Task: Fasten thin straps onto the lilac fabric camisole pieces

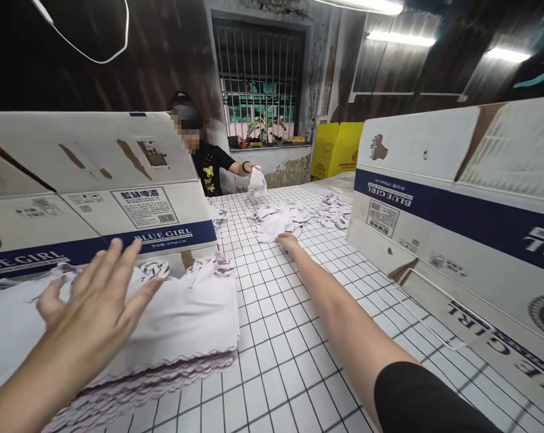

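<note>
My left hand (95,291) is open, fingers spread, over a thick stack of white garments (195,313) with wavy pinkish edges. Whether the palm touches the top layer I cannot tell. My right hand (289,242) reaches far across the table, its fingers closed on the near edge of a white cloth piece (269,228). That piece lies at the front of a loose heap of similar white pieces (294,210). The fingertips are partly hidden by the hand.
A grid-patterned table (272,337) lies between a white carton (95,198) at left and another carton (434,180) at right. A thin white wire frame (434,337) leans by the right carton. Across the table a person (213,168) holds up a white cloth (257,182). A yellow box (335,150) stands behind.
</note>
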The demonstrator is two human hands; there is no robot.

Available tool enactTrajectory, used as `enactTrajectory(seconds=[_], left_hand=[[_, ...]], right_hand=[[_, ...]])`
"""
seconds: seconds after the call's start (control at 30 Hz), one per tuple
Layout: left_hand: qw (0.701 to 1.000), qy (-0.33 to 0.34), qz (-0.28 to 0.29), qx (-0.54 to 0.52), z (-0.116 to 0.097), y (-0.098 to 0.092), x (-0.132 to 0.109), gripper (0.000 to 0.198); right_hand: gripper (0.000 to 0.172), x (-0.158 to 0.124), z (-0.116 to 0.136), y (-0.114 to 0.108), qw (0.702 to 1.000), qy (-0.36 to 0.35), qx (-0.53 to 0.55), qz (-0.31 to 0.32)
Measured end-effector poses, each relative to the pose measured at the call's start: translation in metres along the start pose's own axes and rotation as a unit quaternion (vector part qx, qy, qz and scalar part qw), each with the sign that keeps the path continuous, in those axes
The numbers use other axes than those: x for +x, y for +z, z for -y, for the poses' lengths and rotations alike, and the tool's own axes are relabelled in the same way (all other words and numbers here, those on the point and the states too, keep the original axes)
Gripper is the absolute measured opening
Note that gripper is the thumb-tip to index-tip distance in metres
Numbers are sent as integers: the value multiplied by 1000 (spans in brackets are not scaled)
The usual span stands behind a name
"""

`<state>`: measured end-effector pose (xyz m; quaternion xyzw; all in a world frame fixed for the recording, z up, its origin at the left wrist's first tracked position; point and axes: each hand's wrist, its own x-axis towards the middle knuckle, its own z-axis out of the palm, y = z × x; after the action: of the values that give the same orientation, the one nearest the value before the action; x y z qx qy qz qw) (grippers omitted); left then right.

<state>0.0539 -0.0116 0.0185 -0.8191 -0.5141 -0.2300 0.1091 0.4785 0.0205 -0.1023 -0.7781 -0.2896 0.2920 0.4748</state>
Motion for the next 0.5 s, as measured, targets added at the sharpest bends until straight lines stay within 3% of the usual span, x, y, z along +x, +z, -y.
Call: enactTrajectory(seconds=[0.1, 0.2, 0.3, 0.4, 0.5], left_hand=[[998, 50, 1, -25, -37, -20, 22, 67], [994, 80, 35, -70, -72, -31, 32, 67], [977, 129, 103, -137, -98, -37, 12, 64], [936, 191, 208, -212, -117, -36, -30, 53], [884, 226, 319, -255, -139, -26, -71, 39]], right_hand=[[30, 11, 15, -2, 998, -11, 37, 47], [22, -14, 19, -24, 993, -36, 76, 88], [30, -76, -6, -68, 984, -28, 97, 144], [49, -163, -54, -120, 971, 23, 66, 228], [58, -247, -99, -162, 974, 67, -24, 216]])
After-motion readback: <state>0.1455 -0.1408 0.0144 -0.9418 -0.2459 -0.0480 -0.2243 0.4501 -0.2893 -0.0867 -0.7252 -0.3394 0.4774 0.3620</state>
